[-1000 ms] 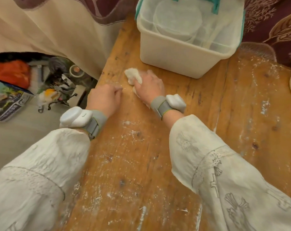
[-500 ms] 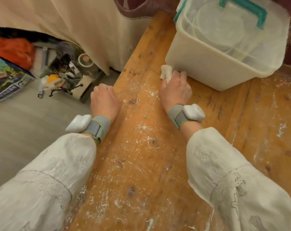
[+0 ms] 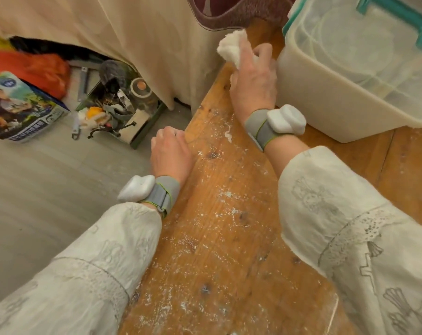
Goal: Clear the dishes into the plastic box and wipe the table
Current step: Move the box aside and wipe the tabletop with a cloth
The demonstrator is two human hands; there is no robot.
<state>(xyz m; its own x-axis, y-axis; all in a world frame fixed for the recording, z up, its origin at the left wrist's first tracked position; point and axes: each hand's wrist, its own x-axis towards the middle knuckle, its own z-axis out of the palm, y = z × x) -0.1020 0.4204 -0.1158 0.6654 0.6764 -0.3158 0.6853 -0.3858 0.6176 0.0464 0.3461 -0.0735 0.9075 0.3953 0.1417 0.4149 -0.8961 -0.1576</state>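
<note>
Table (image 3: pixel 229 226) is the thing I work on now: its wooden top lies under both my arms and carries white dusty streaks along the strip near its left edge. My right hand (image 3: pixel 252 83) has its fingers curled around a white cloth (image 3: pixel 229 48), and it is at the far part of the table, just beside the near left wall of the plastic box (image 3: pixel 326 93). The box stands on the table at the far right, and through its clear lid with a teal handle I can see pale round dishes (image 3: pixel 355 44) inside, so I judge that the clearing is done and the wiping is in hand. My left hand (image 3: pixel 170 151) rests at the left edge of the table with its fingers curled and nothing in them. What could go wrong: the cloth may push the dust over the edge onto the floor (image 3: pixel 48 189), where a tray of small things (image 3: pixel 118 112) stands near. Also, my right hand may nudge the box, because it is so close to it. The streaks near me are not yet wiped and could be missed.
</note>
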